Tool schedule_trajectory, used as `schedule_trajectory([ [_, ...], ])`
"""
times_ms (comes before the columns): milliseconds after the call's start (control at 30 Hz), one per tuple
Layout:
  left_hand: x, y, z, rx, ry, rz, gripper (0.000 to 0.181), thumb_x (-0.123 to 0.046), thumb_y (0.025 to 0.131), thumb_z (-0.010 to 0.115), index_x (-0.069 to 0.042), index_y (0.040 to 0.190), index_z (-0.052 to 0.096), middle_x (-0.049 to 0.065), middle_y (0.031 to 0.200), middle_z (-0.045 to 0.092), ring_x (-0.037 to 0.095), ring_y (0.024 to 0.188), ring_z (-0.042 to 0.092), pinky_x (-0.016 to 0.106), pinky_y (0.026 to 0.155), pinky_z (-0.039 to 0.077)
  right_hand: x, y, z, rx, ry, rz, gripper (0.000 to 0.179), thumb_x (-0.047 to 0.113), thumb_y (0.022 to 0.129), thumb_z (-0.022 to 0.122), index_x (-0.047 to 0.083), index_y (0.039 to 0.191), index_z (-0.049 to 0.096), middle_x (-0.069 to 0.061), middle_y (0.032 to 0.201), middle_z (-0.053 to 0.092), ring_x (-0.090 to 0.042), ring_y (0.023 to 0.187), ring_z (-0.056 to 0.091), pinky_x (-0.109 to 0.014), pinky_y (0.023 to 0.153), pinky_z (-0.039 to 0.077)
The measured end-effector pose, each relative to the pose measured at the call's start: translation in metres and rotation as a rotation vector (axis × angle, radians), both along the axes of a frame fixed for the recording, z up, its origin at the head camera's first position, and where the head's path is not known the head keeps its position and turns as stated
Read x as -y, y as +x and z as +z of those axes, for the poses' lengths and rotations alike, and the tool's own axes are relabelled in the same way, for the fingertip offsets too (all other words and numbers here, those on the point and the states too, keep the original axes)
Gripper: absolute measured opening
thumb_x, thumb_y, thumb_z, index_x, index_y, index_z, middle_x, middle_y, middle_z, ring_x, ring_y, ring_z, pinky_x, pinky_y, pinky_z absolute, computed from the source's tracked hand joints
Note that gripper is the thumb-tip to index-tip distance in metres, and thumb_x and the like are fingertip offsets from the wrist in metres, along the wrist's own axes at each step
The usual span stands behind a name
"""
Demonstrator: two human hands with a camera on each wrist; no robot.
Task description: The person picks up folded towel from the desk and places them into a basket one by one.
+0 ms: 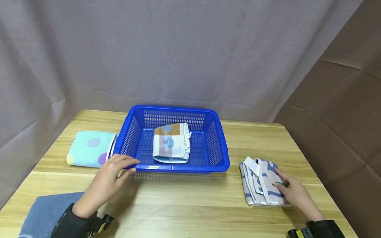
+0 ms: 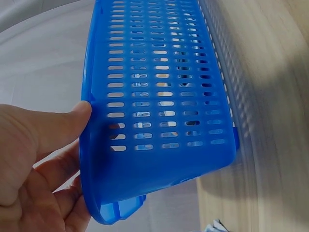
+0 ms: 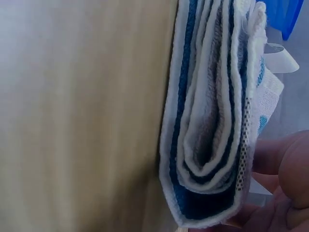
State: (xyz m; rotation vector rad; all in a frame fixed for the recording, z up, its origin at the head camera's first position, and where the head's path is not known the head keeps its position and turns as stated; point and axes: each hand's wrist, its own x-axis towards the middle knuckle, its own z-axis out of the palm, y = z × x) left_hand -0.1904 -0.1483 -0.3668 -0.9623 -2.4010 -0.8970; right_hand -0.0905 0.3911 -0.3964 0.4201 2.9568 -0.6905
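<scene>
My left hand point(image 1: 107, 180) pinches the near left rim of a blue plastic basket point(image 1: 218, 170). In the left wrist view its thumb point(image 2: 72, 121) lies outside the rim, with other fingers on the far side. A folded towel point(image 1: 171, 145), white, brown and blue, lies inside the basket. On the right, my right hand point(image 1: 294, 191) rests at the right side of a folded grey and blue patterned towel point(image 1: 262, 185). Index finger and thumb touch its top; the other fingers are partly hidden. The right wrist view shows this towel's layered folds point(image 3: 207, 169) from the side.
A folded aqua towel with coloured dots point(image 1: 89, 147) lies left of the basket. A blue cloth point(image 1: 44, 211) is at the near left, partly under the left forearm. Grey curtain fabric point(image 1: 178, 56) hangs behind the wooden table point(image 1: 184, 211), and brown fabric point(image 1: 342, 132) on the right.
</scene>
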Motion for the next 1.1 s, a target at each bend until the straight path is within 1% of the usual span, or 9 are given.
schedule_trajectory([
  [33,0.000,0.000,0.000,0.000,0.000,-0.002,0.026,-0.002,0.076,0.071,-0.010,0.101,0.068,0.002,0.096,0.065,0.017,0.091,0.054,0.043,0.073,0.048,0.002,0.003,0.001,0.010,-0.002,-0.006,0.058,0.012,0.091,0.055,0.003,0.142,0.027,-0.042,0.129,0.031,-0.049,0.107,0.039,-0.059,0.081,0.040],
  [100,0.001,-0.001,0.001,0.003,-0.003,-0.005,0.025,-0.002,0.077,0.070,-0.010,0.101,0.068,0.002,0.096,0.065,0.018,0.091,0.054,0.043,0.074,0.048,0.005,0.008,0.002,0.024,-0.016,-0.023,0.059,0.015,0.092,0.056,0.004,0.142,0.027,-0.041,0.128,0.032,-0.047,0.105,0.041,-0.058,0.080,0.040],
  [233,0.002,-0.001,-0.001,0.018,-0.014,0.002,0.024,-0.005,0.078,0.071,-0.010,0.101,0.068,0.002,0.097,0.065,0.017,0.091,0.054,0.043,0.074,0.048,0.011,0.018,0.003,0.004,-0.020,-0.032,0.058,0.016,0.090,0.058,0.004,0.141,0.031,-0.038,0.120,0.042,-0.039,0.094,0.045,-0.049,0.073,0.043],
  [333,0.004,0.000,-0.001,0.029,-0.019,0.009,0.023,-0.007,0.078,0.071,-0.010,0.101,0.068,0.002,0.097,0.065,0.016,0.091,0.053,0.041,0.073,0.049,0.016,0.026,0.002,-0.028,-0.009,-0.013,0.056,0.014,0.089,0.060,0.003,0.138,0.036,-0.035,0.114,0.048,-0.034,0.088,0.048,-0.042,0.067,0.042],
  [533,0.005,-0.001,0.000,0.031,-0.027,0.011,0.023,-0.009,0.079,0.070,-0.012,0.101,0.068,0.001,0.098,0.065,0.016,0.092,0.053,0.041,0.073,0.048,0.030,0.040,-0.002,-0.032,-0.022,-0.022,0.057,0.018,0.088,0.062,0.004,0.137,0.038,-0.035,0.118,0.048,-0.032,0.089,0.050,-0.040,0.067,0.044],
  [633,0.005,-0.002,0.001,0.025,-0.022,0.006,0.023,-0.008,0.078,0.071,-0.012,0.101,0.068,0.001,0.097,0.065,0.016,0.092,0.053,0.042,0.074,0.048,0.039,0.043,-0.002,-0.015,-0.048,-0.034,0.057,0.019,0.088,0.062,0.006,0.138,0.039,-0.031,0.116,0.050,-0.030,0.089,0.050,-0.038,0.067,0.044],
  [733,0.004,-0.002,0.001,0.014,-0.014,-0.001,0.023,-0.007,0.078,0.071,-0.012,0.101,0.068,0.001,0.097,0.066,0.016,0.092,0.054,0.042,0.073,0.048,0.049,0.045,-0.002,0.008,-0.084,-0.045,0.058,0.020,0.088,0.063,0.007,0.138,0.039,-0.024,0.107,0.054,-0.026,0.085,0.049,-0.034,0.064,0.042],
  [867,0.005,-0.002,0.001,0.012,-0.010,-0.004,0.024,-0.005,0.078,0.071,-0.012,0.101,0.069,0.002,0.097,0.066,0.017,0.091,0.054,0.043,0.073,0.049,0.061,0.048,-0.002,0.034,-0.115,-0.060,0.059,0.023,0.087,0.064,0.009,0.138,0.039,-0.014,0.094,0.055,-0.023,0.080,0.048,-0.031,0.060,0.042],
  [1100,0.004,-0.003,-0.001,0.029,-0.013,0.001,0.024,-0.006,0.078,0.071,-0.013,0.101,0.069,0.002,0.098,0.066,0.017,0.092,0.053,0.043,0.073,0.049,0.076,0.057,-0.001,0.069,-0.129,-0.035,0.058,0.023,0.085,0.067,0.011,0.136,0.043,-0.004,0.081,0.054,-0.016,0.071,0.048,-0.029,0.060,0.042],
])
